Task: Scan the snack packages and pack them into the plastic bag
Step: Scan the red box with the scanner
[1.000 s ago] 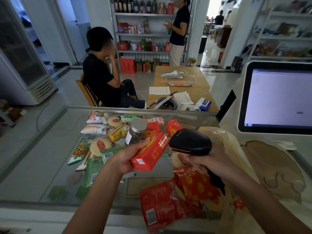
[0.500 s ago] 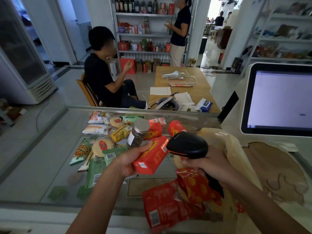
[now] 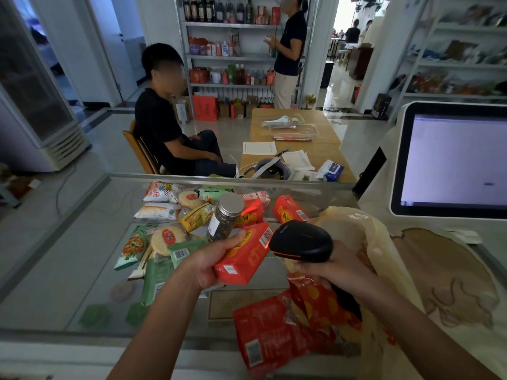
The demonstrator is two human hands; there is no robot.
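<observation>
Head view. My left hand [image 3: 208, 267] grips a red box [image 3: 244, 253], thumb along its upper edge, barcode end turned toward my right hand [image 3: 337, 270]. The right hand is curled round a black scanner [image 3: 301, 240]; its handle is mostly hidden under my fingers, its nose just beside the barcode.

Beyond the left hand, loose snack packages [image 3: 164, 215] and a metal-lidded jar [image 3: 226, 220] lie on the glass counter [image 3: 82, 256].

The plastic bag [image 3: 356, 223] sits under and beyond the right hand. Red packets [image 3: 274, 333] lie at its mouth; how far inside, I cannot tell.

The screen [image 3: 450, 160] right of it is cut off.
</observation>
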